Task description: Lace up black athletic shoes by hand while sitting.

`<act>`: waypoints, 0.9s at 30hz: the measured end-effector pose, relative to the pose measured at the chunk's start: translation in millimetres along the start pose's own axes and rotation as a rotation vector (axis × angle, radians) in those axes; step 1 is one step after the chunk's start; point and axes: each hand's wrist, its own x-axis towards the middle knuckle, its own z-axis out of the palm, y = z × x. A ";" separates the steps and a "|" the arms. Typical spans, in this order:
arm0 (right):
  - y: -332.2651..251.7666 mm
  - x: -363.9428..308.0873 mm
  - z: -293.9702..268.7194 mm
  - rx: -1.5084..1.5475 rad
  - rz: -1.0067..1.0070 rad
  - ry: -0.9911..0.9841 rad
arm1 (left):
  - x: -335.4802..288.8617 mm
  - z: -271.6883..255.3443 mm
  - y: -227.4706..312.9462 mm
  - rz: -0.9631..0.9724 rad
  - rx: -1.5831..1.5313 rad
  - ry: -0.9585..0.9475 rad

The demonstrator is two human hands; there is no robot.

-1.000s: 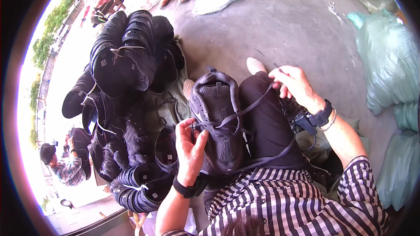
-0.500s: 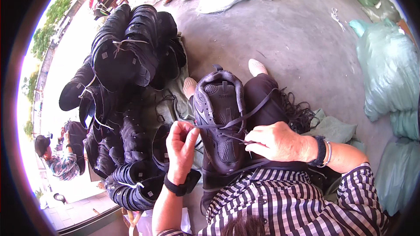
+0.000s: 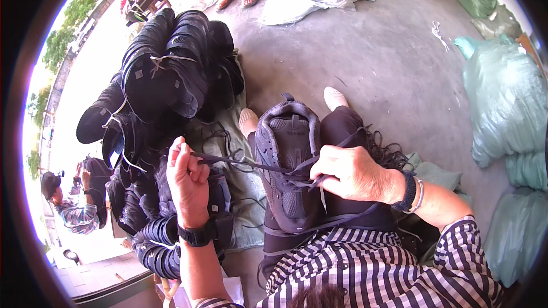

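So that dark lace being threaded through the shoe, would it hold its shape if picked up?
Probably not: the lace runs straight only where the left hand pulls it taut. The loose laces lie curled, so it likely flops and tangles.

Black-white striped shirt [image 3: 371, 268], dark trousers [image 3: 342, 131]; black watch [image 3: 197, 234] left wrist; black band [image 3: 409, 191], bangle right.

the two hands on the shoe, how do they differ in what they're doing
The left hand is raised off to the side, pinching the dark lace pulled taut. The right hand rests low on the grey shoe, fingers at the eyelets. Both grip the same lace and wear wristbands.
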 end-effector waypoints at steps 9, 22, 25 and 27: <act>-9.3 6.9 -1.1 0.373 0.376 -0.303 | 7.5 -25.0 4.5 0.044 -0.030 0.112; -6.2 11.5 12.2 -0.570 -0.223 0.018 | -0.5 -18.8 3.8 0.082 0.050 0.119; -8.4 2.5 14.4 -0.610 -0.169 0.035 | -2.5 -17.5 4.9 0.080 0.059 0.142; -7.0 -1.3 13.3 -0.532 -0.151 0.018 | -2.9 -17.9 3.9 0.075 0.064 0.155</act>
